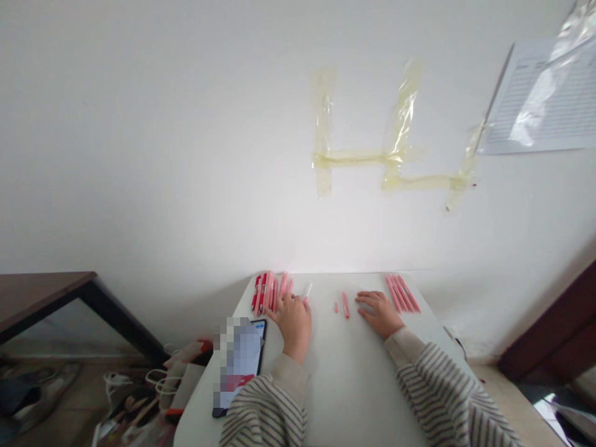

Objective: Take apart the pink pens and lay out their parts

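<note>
My left hand rests palm down at the right end of a row of pink and red pens, its fingers spread and touching or covering the nearest ones. Just beyond its thumb side is a slim white stick with a pinkish lower end; whether the hand touches it I cannot tell. My right hand lies open on the table, fingers pointing left. Left of its fingertips are a pink pen barrel and a short pink piece. Several pink pens lie side by side beyond the right wrist.
The white table stands against a white wall with strips of yellowed tape. A phone, partly pixelated, lies at the table's left edge. A dark desk and cluttered floor items are further left.
</note>
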Demonstrator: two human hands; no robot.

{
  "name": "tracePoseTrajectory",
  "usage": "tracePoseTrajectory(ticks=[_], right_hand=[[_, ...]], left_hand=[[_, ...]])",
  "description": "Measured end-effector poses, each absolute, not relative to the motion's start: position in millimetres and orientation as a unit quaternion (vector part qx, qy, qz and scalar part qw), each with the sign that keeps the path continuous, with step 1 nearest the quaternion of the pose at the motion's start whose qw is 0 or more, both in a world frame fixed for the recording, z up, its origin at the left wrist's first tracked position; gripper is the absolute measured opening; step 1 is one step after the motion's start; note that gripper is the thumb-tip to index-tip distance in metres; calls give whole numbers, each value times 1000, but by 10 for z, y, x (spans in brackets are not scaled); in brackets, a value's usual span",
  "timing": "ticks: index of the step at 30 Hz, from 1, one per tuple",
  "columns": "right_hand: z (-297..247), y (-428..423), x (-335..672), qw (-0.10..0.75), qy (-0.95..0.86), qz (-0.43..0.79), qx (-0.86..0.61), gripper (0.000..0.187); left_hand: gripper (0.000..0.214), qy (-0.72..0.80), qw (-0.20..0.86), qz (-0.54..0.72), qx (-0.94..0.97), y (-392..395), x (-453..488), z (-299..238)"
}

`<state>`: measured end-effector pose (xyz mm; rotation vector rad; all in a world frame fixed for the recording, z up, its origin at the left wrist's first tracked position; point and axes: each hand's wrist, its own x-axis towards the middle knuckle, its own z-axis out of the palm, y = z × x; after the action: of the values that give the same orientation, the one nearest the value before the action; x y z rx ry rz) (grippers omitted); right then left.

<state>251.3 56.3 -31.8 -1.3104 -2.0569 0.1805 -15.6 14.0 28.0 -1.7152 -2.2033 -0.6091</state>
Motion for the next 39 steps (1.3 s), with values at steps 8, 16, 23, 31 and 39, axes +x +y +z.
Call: tracePoseTrajectory(ticks=[8,16,23,31,39], right_hand=[[-311,571,2507,344,-787,84,-505,33],[-219,526,2454,371,-781,79,-496,30],[-89,463,2402,389,-791,79,-465,30],[-92,458,2410,360,-806,53,-466,22],[-26,425,2406,362,-792,31,-491,23]], left_hand=[[20,-727,86,-269,-626,110,-92,323],[14,-684,45,-289,-669,0,26,355],[15,-651,-11,-295,-700,2,86,312],[14,-629,-5,-303,-716,-5,113,275],[14,-642,-3,-304,-704,22,88,286]])
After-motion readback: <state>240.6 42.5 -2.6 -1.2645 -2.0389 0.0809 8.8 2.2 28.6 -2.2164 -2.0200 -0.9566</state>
